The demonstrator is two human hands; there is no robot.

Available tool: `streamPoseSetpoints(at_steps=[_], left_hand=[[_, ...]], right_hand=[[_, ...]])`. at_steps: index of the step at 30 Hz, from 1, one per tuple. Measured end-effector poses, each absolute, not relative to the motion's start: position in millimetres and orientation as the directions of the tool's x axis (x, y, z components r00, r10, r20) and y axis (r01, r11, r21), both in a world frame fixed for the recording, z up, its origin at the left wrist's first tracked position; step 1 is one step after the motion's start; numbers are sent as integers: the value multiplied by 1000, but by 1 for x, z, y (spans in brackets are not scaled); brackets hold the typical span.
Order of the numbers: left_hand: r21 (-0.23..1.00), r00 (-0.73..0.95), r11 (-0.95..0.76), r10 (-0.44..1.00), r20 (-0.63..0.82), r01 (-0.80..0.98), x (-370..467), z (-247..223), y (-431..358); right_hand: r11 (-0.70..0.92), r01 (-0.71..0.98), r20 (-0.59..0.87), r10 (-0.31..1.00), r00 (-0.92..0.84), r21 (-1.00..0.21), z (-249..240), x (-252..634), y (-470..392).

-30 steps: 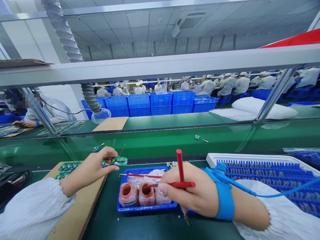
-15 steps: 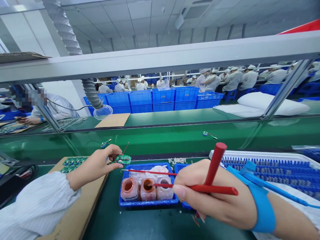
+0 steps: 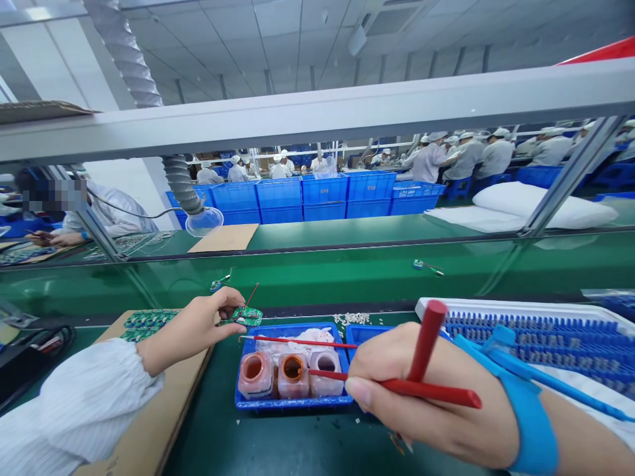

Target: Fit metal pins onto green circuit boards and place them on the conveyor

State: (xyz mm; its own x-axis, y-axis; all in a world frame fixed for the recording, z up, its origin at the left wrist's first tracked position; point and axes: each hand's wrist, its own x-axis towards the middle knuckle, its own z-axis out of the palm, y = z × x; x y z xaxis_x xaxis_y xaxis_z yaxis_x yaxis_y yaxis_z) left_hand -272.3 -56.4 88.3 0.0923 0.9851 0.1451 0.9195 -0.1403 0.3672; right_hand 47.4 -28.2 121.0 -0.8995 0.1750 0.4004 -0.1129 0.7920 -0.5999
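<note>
My left hand (image 3: 208, 318) pinches a small green circuit board (image 3: 248, 316) with a thin red wire standing up from it. My right hand (image 3: 421, 390) is closed around slender red-handled tools. One, a brush (image 3: 330, 375), has its tip at the right rim of the middle bottle (image 3: 293, 381). Above it, a thin red stick (image 3: 302, 341) with a hooked metal tip points left. Orange-stained open bottles, among them a left one (image 3: 256, 380) and a right one (image 3: 326, 383), stand in a blue tray (image 3: 292, 406). Behind them lies a crumpled white cloth (image 3: 315, 336).
Cardboard (image 3: 149, 423) with several circuit boards (image 3: 149, 322) lies at left. Small boards (image 3: 427, 267) sit on the green conveyor (image 3: 317, 274). White bits (image 3: 352, 318) lie behind the trays. At right is a white tray (image 3: 526, 324) with blue racks. A metal beam (image 3: 317, 119) crosses above.
My right hand has moved slightly right and down, drawing the brush tip from the middle bottle's mouth to its rim. Boards on the conveyor have shifted right. My left hand keeps its board.
</note>
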Motion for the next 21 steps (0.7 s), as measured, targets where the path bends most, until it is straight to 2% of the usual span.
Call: streamPoseSetpoints(at_steps=[7, 10, 13, 21], left_hand=[[346, 135, -164, 985, 107, 924, -269, 87, -56], [334, 162, -174, 985, 65, 926, -264, 86, -56], [327, 194, -195, 980, 35, 925, -258, 87, -54], [310, 248, -246, 968, 33, 919, -246, 86, -49]], right_hand=[[775, -100, 384, 193, -903, -625, 119, 50, -24], [725, -129, 454, 273, -848, -677, 122, 53, -21], [726, -140, 535, 348, -770, -674, 127, 52, -19], [719, -132, 508, 337, -793, -683, 124, 44, -18]])
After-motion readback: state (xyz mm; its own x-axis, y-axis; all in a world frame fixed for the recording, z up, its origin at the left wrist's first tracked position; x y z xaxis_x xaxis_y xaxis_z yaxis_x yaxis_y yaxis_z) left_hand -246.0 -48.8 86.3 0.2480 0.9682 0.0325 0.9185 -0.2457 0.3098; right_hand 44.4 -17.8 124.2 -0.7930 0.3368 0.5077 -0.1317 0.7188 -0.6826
